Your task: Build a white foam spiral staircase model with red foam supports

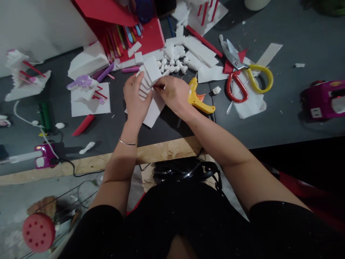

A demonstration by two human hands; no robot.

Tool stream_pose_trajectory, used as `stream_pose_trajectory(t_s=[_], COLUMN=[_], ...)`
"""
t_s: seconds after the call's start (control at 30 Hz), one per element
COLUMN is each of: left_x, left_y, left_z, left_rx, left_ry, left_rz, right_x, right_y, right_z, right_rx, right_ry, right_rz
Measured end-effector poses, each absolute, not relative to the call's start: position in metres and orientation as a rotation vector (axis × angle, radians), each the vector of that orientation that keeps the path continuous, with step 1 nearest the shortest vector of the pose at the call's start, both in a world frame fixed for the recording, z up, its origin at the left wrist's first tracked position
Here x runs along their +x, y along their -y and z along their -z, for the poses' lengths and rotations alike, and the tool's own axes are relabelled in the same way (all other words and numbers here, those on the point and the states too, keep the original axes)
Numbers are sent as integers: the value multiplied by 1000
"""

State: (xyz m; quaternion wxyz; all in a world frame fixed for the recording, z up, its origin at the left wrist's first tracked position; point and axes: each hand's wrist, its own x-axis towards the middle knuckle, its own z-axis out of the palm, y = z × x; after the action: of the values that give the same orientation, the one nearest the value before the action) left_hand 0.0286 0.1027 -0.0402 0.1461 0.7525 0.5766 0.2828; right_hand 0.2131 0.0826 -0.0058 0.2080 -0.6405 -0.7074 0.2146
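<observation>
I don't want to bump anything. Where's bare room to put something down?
A wide bare patch lies between the scissors and the purple box on the right, with a few scraps. A smaller one lies between the fat red stick and the left hand. Beyond that hand and the right hand it's crowded: white pieces, coloured sticks, red paper.

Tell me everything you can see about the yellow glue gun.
The glue gun has a yellow body that looks like plastic, an orange trigger and a short tip. It lies on the dark tabletop beside the right hand, its tip pointing away from the person and its handle angling off to the right. Dark cord shows by the handle's end. Neither hand grasps it; whether the right wrist touches it is unclear.
</observation>
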Motion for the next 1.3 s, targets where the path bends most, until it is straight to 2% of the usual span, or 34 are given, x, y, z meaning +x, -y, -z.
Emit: stream_pose_trajectory(t_s=[0.77,1.3], left_x=[33,31], left_y=[-101,-99], left_z=[42,43], left_rx=[2085,2159], left_ry=[-1710,-1697], left_rz=[-726,-819], right_x=[212,212], right_y=[-79,-80], right_z=[8,13], right_rx=[-1845,-1828], right_ry=[1952,1999], right_rz=[-573,-555])
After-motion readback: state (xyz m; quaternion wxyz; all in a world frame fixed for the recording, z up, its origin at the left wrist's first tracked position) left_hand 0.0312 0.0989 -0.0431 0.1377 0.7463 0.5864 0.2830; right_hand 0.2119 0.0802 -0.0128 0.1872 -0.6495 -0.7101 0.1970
